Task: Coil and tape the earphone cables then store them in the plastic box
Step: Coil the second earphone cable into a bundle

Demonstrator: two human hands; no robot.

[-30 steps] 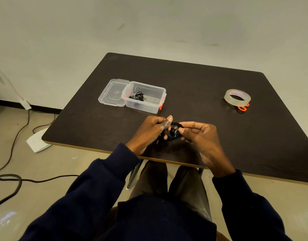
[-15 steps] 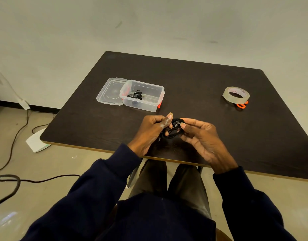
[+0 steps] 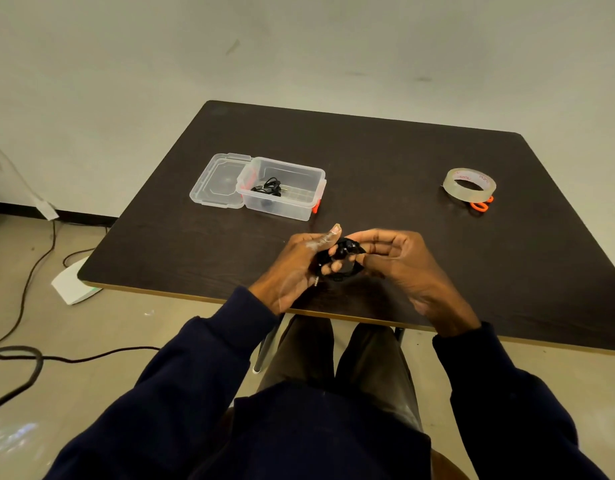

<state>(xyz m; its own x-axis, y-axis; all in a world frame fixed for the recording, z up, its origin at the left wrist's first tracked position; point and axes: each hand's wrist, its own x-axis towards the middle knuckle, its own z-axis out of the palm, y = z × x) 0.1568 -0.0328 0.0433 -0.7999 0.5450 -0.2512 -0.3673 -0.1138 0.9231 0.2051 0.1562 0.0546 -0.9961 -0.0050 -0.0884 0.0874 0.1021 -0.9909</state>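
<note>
Both the left hand (image 3: pixel 295 268) and right hand (image 3: pixel 406 268) pinched a coiled black earphone cable (image 3: pixel 344 252) near the table (image 3: pixel 403 150) edge.

Bare table (image 3: pixel 385 209) is lying open between my left hand (image 3: pixel 295 268) and the plastic box (image 3: pixel 282 206), whose top is standing uncovered, lid (image 3: pixel 216 181) lying beside it. Rightward, the tape roll (image 3: pixel 469 184) is sitting in my way, seemingly atop orange scissors (image 3: pixel 481 206).
</note>
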